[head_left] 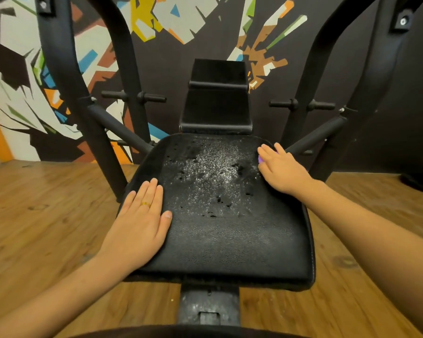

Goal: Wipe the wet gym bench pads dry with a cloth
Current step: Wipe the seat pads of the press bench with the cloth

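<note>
Pressing on the far right corner of the seat pad (225, 240), the right hand (282, 172) lies with its fingers fairly straight and close together over a purple cloth (260, 159). Only a small edge of the cloth shows at the left of the fingers, and whether more is bunched under the palm cannot be told. The left hand (139, 220) rests flat on the near left side of the same pad, fingers straight and together, holding nothing. Water droplets (205, 172) speckle the middle and far part of the pad, between the two hands. The back pad (216, 106) stands tilted beyond; its wetness is hard to judge.

The cloth is probably light, soft and limp, apt to crumple or skid on the slick wet cover. It seems best kept spread under a flat palm rather than pinched by a corner. The padded seat looks firm and fixed to its frame.
</note>
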{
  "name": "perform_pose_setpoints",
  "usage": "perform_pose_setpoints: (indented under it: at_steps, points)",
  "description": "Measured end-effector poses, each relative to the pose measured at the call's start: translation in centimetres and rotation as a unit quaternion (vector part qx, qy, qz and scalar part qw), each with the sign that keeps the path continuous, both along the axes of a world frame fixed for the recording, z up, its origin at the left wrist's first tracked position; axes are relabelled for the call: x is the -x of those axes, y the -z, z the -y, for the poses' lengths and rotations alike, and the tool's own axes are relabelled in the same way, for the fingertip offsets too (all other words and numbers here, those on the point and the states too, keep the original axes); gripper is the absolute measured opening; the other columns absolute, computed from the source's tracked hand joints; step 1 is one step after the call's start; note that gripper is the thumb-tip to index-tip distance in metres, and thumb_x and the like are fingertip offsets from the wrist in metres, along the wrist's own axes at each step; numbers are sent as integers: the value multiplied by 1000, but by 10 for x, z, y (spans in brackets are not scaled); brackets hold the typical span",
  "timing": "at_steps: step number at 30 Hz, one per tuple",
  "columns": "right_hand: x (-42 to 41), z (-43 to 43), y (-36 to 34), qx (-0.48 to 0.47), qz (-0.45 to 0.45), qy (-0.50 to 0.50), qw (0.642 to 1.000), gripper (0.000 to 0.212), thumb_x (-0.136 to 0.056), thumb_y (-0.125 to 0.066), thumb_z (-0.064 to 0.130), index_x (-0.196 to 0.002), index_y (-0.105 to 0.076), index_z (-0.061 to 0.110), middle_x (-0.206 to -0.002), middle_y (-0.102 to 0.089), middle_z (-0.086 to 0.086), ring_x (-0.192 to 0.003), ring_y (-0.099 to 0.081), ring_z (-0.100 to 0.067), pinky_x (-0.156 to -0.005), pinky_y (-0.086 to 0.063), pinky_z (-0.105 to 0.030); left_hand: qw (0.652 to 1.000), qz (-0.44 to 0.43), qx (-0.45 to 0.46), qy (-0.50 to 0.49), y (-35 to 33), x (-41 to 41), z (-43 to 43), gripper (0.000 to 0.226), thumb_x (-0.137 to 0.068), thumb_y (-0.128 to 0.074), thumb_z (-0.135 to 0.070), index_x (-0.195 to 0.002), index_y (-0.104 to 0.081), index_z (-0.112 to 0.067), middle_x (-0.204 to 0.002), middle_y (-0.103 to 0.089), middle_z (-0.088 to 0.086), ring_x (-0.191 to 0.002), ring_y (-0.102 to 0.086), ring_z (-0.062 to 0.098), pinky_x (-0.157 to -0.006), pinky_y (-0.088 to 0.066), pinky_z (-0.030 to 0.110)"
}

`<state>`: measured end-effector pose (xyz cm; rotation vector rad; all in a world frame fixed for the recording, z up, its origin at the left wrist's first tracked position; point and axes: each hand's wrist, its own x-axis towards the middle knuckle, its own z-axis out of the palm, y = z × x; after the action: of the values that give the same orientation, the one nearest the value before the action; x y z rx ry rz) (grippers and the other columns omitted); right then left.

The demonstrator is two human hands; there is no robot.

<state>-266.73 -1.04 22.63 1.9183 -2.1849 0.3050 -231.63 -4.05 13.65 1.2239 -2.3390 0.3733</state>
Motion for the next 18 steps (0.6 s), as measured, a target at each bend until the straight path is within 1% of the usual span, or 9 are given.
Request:
perform_pose_setpoints:
  at_steps: [3,5,7,9,11,12,14,16,18]
  points:
    - [10,35,-14,11,18,7,1000,52,-109,-26,29,-156,-26,5,-166,-19,-10,-152,-12,-41,-118,-26,-57,1000,1,-14,6,-2,-1,-2,83,-94,4,-56,-161,-11,-8,-169,-4,6,-156,-1,18,-121,7,31]
    - [20,55,-15,19,15,5,1000,53,-108,-23,32,-153,-28,4,-164,-25,-12,-151,-16,-42,-118,-24,-57,1000,-1,-16,6,-3,-1,-3,84,-94,4,-56,-161,-12,-8,-169,-5,6,-156,-2,18,-121,6,31]
    - [24,61,-10,31,30,7,999,49,-107,-25,31,-145,-36,2,-153,-37,-12,-143,-26,-46,-116,-28,-58,1000,2,-14,6,-2,-1,-3,82,-96,1,-55,-160,-16,-7,-168,-9,8,-156,-6,20,-122,3,33]
    - [18,49,-7,35,23,3,999,42,-107,-28,27,-138,-41,1,-143,-42,-14,-137,-31,-48,-112,-32,-58,1000,1,-13,6,0,-2,-2,80,-97,-3,-54,-159,-20,-5,-167,-14,10,-156,-11,22,-123,-1,35]
    - [10,27,-4,25,4,-2,1000,41,-108,-31,25,-141,-40,2,-148,-40,-13,-139,-28,-47,-108,-35,-57,1000,2,-9,10,1,-2,-1,79,-98,-5,-53,-158,-22,-4,-167,-17,11,-155,-14,23,-123,-5,37]
    - [7,14,0,17,-3,-4,1000,44,-108,-32,25,-146,-37,3,-154,-36,-12,-143,-24,-46,-109,-35,-55,1000,2,-9,11,1,-2,0,79,-99,-6,-53,-158,-23,-4,-166,-18,12,-155,-15,24,-124,-7,39]
    - [1,-9,6,4,-14,-8,1000,51,-110,-30,27,-156,-29,6,-164,-26,-8,-151,-15,-42,-116,-29,-53,1000,3,-5,9,1,-3,-1,79,-99,-7,-53,-158,-24,-3,-166,-19,12,-155,-16,24,-123,-8,39]
    - [1,-17,8,-11,-22,-21,999,52,-111,-29,28,-158,-24,7,-167,-21,-7,-154,-9,-39,-119,-23,-53,1000,6,1,4,2,-3,-3,77,-100,-7,-52,-158,-22,-4,-166,-18,12,-155,-15,24,-123,-6,38]
    - [2,-9,2,-22,-28,-24,999,50,-111,-29,27,-156,-28,5,-164,-24,-8,-152,-12,-42,-117,-26,-55,1000,10,3,3,2,-2,-3,75,-101,-9,-50,-158,-22,-4,-166,-18,13,-155,-16,25,-123,-6,38]
